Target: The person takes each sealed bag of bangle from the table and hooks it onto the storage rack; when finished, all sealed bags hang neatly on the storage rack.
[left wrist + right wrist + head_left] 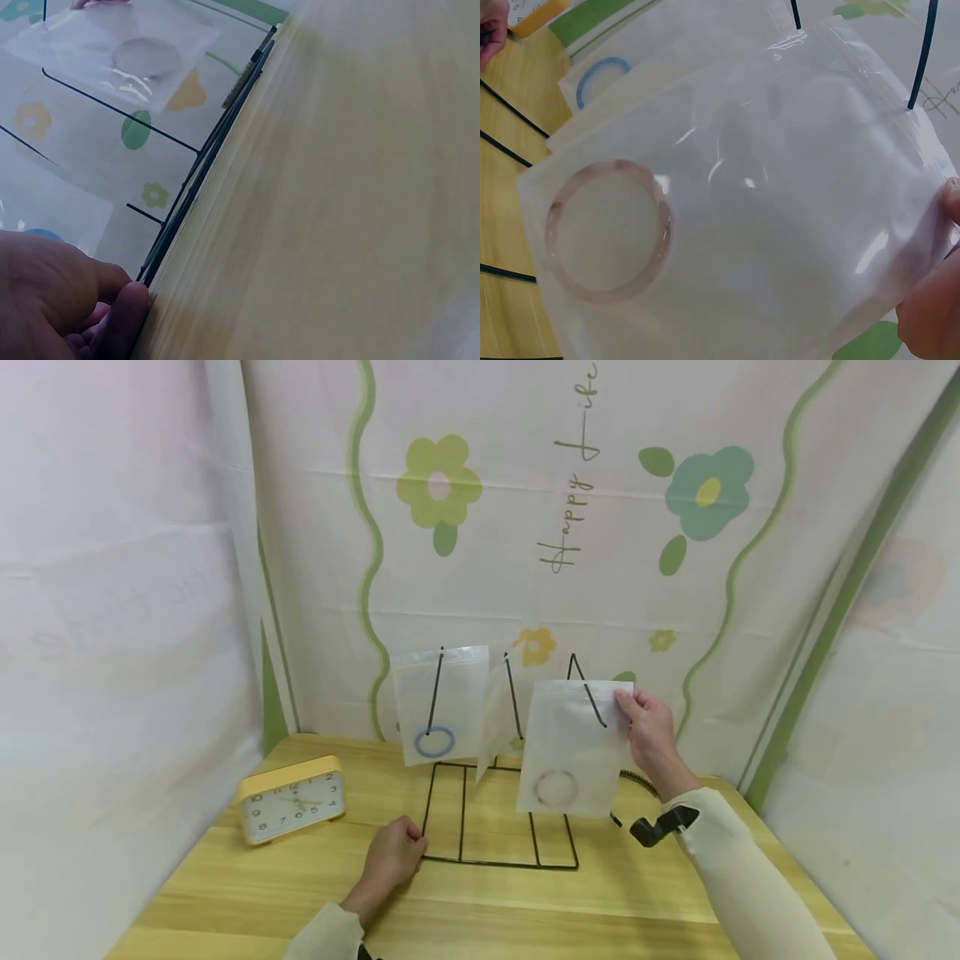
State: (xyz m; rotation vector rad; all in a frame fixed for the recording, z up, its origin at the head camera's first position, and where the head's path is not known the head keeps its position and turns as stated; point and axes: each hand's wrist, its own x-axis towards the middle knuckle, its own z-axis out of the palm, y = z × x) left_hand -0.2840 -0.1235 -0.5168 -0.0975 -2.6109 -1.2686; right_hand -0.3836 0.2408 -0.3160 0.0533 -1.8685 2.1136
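A black wire rack [498, 863] stands on the table, with several upright prongs. My left hand [393, 852] pinches its near left corner between thumb and index finger, as the left wrist view also shows. My right hand [648, 727] pinches the upper right corner of a clear zip bag [577, 735] holding a pinkish bangle [664, 225]. The rack's right prong overlaps the bag's top edge. At the left prong hangs another clear bag [465, 693] with a blue bangle [435, 755] inside. A third bag [492, 714] hangs nearly edge-on at the middle prong.
A yellow-framed clock [292, 802] stands on the wooden table [525, 918], left of the rack. Behind the rack hangs a flower-printed curtain [487, 585], with fabric walls at both sides. A dark coiled strip [641, 783] shows behind the right wrist.
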